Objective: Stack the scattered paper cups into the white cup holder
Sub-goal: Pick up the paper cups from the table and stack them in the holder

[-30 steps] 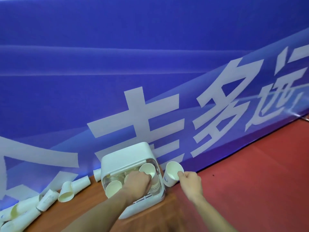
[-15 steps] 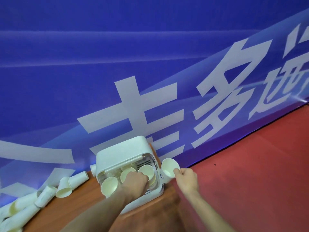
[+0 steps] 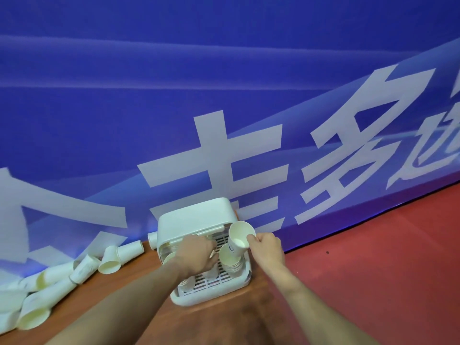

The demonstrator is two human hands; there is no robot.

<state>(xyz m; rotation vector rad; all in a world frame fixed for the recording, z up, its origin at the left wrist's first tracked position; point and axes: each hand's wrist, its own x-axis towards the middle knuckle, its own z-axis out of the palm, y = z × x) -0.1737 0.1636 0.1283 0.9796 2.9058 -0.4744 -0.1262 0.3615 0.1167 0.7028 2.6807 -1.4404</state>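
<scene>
Paper cup (image 3: 241, 235): pinched at the rim in our right hand (image 3: 266, 247), tilted over the nested stack (image 3: 230, 260) at the white cup holder's (image 3: 196, 220) right edge. Left hand (image 3: 195, 252) inside; grip unclear. Risk: tilted entry topples stack. Banner (image 3: 224, 120) reads "多"; cup print illegible.

A white plastic cup holder with a rounded lid and a slatted tray floor (image 3: 196, 220) stands on the wooden table's far edge, its open front facing the camera. Inside at its right stands a nested stack of cream-white paper cups (image 3: 230, 260), mouth up. A single white paper cup with a blue mark (image 3: 240, 236) is tilted just above that stack. More white paper cups lying on their sides (image 3: 74, 267) are scattered to the holder's left.
</scene>
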